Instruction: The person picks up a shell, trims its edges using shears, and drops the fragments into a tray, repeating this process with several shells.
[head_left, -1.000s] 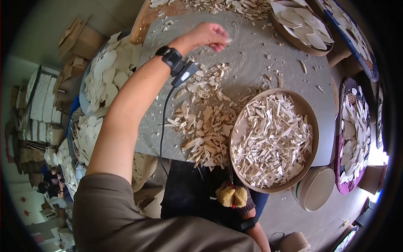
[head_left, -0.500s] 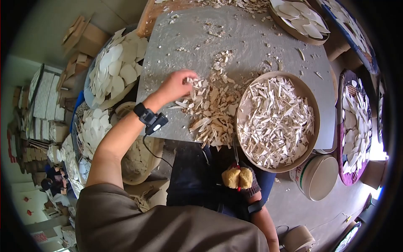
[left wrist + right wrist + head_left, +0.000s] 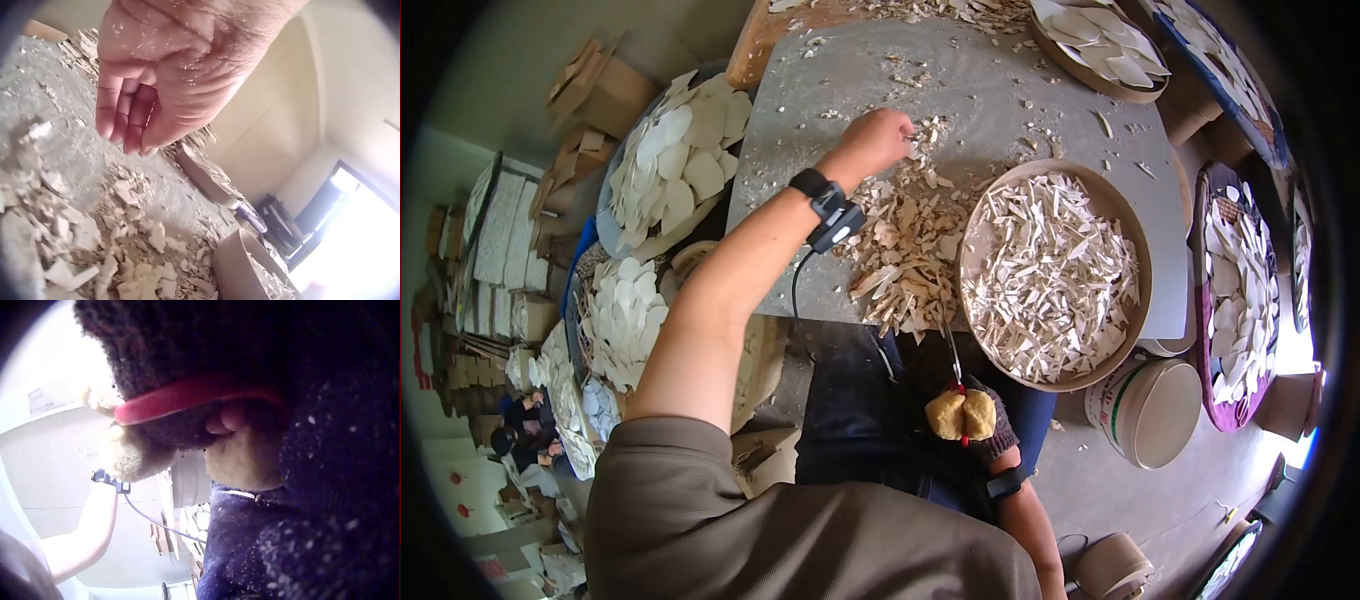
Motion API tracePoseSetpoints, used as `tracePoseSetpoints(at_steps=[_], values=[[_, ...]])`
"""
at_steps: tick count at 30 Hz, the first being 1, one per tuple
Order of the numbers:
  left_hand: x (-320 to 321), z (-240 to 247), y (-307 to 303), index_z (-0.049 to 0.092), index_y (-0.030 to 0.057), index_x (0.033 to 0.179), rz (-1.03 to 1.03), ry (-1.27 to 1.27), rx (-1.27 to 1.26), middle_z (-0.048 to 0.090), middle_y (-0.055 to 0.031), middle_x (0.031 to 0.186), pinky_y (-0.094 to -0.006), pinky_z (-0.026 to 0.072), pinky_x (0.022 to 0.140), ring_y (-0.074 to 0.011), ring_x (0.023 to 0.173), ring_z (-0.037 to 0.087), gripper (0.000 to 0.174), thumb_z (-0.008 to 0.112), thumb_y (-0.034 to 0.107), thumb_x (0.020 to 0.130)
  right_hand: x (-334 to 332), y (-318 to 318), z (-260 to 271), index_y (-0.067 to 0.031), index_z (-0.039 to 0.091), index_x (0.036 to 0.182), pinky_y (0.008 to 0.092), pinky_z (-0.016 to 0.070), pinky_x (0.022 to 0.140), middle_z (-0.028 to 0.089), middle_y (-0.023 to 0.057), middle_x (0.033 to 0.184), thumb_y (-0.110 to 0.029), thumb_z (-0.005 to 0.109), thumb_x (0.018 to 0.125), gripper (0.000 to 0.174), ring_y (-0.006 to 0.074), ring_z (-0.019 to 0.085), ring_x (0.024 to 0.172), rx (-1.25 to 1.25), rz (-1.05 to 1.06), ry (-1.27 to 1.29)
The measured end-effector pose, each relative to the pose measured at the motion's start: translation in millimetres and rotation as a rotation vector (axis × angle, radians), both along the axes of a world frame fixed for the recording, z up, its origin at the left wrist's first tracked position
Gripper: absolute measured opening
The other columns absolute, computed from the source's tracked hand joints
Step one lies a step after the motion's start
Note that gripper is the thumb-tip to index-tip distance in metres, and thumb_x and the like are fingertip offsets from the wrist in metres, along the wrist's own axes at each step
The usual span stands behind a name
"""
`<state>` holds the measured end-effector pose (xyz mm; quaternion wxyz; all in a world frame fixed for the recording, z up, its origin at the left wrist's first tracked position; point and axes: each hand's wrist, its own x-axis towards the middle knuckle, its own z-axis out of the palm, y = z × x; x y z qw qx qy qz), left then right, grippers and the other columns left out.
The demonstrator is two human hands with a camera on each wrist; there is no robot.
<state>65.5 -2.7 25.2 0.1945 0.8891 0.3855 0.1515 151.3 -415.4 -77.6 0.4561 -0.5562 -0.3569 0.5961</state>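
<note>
My left hand (image 3: 872, 147) is above the grey table, at the far end of a heap of pale, dry chips (image 3: 905, 250). In the left wrist view its fingers bend downward and the thumb meets the fingertips (image 3: 134, 140); nothing shows between them, and pale crumbs stick to the palm. My right hand (image 3: 998, 432), in a dark knitted glove, is low over the lap and grips scissors (image 3: 954, 360) whose blades point toward the table edge. Their red handle (image 3: 175, 400) has yellow foam padding (image 3: 945, 415). Most of the right fingers are hidden by glove and foam.
A round tray (image 3: 1145, 270) full of white slivers overhangs the table's near right edge. Another round tray (image 3: 1090, 83) with flat white pieces stands at the far right. A lidded bucket (image 3: 1155, 415) is below. Large pale discs (image 3: 675, 160) pile up at left.
My left hand came from the far part of the table to the chip heap's left edge, then moved away and right to its far end. My right hand keeps its grip on the scissors.
</note>
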Motion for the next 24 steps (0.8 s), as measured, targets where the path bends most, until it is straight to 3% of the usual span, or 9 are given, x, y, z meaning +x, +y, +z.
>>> tracePoseSetpoints(at_steps=[5, 7, 10, 14, 16, 19, 20, 23, 24], values=[[8, -20, 15, 0.066, 0.0045, 0.077, -0.130, 0.077, -0.105, 0.066, -0.0078, 0.072, -0.0302, 0.0493, 0.063, -0.0185, 0.067, 0.063, 0.012, 0.069, 0.011, 0.067, 3, 0, 13, -0.0050, 0.058, 0.101, 0.0276, 0.0474, 0.078, 0.061, 0.0036, 0.092, -0.014, 0.063, 0.081, 0.023, 0.0132, 0.059, 0.086, 0.104, 0.015, -0.079], [3, -13, 14, 0.066, 0.0036, 0.077, -0.123, 0.157, -0.138, 0.066, -0.0078, 0.071, -0.0284, 0.0494, 0.062, -0.0166, 0.067, 0.063, 0.011, 0.069, 0.010, 0.069, 3, 0, 3, -0.0050, 0.058, 0.101, 0.0310, 0.0484, 0.077, 0.063, 0.0083, 0.091, -0.017, 0.066, 0.077, 0.028, 0.0210, 0.061, 0.086, 0.057, -0.015, -0.026], [0, 4, 11, 0.065, 0.0024, 0.081, 0.042, 0.213, -0.482, 0.065, -0.0073, 0.069, -0.0252, 0.0507, 0.062, -0.0138, 0.067, 0.063, 0.012, 0.069, 0.011, 0.073, 3, 0, 1, -0.0048, 0.058, 0.100, 0.0328, 0.0490, 0.076, 0.064, 0.0111, 0.089, -0.019, 0.066, 0.076, 0.029, 0.0253, 0.063, 0.086, 0.053, -0.027, -0.028], [9, 50, -13, 0.065, 0.0011, 0.090, -0.130, -0.193, -0.825, 0.065, -0.0103, 0.083, -0.0241, 0.0523, 0.067, -0.0133, 0.076, 0.064, 0.017, 0.068, 0.013, 0.077, 1, 2, 6, -0.0045, 0.058, 0.100, 0.0335, 0.0491, 0.075, 0.064, 0.0116, 0.088, -0.021, 0.064, 0.077, 0.029, 0.0265, 0.063, 0.085, -0.029, -0.074, 0.087], [20, 65, -37, 0.064, 0.0021, 0.095, -0.176, -0.366, -0.897, 0.064, -0.0109, 0.093, -0.0266, 0.0529, 0.072, -0.0157, 0.081, 0.064, 0.021, 0.067, 0.012, 0.078, 3, 2, 6, -0.0047, 0.058, 0.101, 0.0300, 0.0484, 0.076, 0.063, 0.0063, 0.091, -0.019, 0.064, 0.080, 0.026, 0.0184, 0.061, 0.086, 0.055, -0.008, -0.043], [8, 6, -35, 0.063, 0.0071, 0.102, -0.435, 0.025, 0.150, 0.063, -0.0077, 0.100, -0.0305, 0.0518, 0.075, -0.0185, 0.085, 0.063, 0.025, 0.066, 0.013, 0.078, 3, 1, -1, -0.0048, 0.058, 0.101, 0.0284, 0.0482, 0.078, 0.062, 0.0037, 0.092, -0.018, 0.065, 0.081, 0.025, 0.0143, 0.060, 0.086, 0.067, 0.000, -0.045], [0, 2, -40, 0.063, 0.0119, 0.103, -0.455, 0.154, 0.256, 0.064, -0.0032, 0.094, -0.0341, 0.0506, 0.075, -0.0194, 0.083, 0.063, 0.025, 0.065, 0.013, 0.078, 3, -1, -3, -0.0049, 0.058, 0.101, 0.0285, 0.0483, 0.078, 0.062, 0.0037, 0.092, -0.018, 0.065, 0.081, 0.025, 0.0143, 0.060, 0.087, 0.078, 0.001, -0.061], [-18, 8, -57, 0.064, 0.0150, 0.100, -0.196, 0.244, 0.053, 0.064, -0.0017, 0.085, -0.0344, 0.0504, 0.071, -0.0168, 0.077, 0.062, 0.021, 0.065, 0.013, 0.079, 4, -7, -1, -0.0051, 0.058, 0.100, 0.0291, 0.0487, 0.078, 0.062, 0.0037, 0.092, -0.017, 0.066, 0.080, 0.025, 0.0150, 0.061, 0.087, 0.100, -0.007, -0.098], [-30, -1, -55, 0.062, 0.0092, 0.100, -0.127, 0.120, -0.066, 0.064, -0.0032, 0.078, -0.0304, 0.0509, 0.067, -0.0147, 0.071, 0.062, 0.019, 0.064, 0.011, 0.081, 5, -9, 3, -0.0051, 0.058, 0.100, 0.0292, 0.0487, 0.078, 0.063, 0.0037, 0.092, -0.017, 0.066, 0.080, 0.025, 0.0152, 0.061, 0.087, 0.113, -0.011, -0.089]])
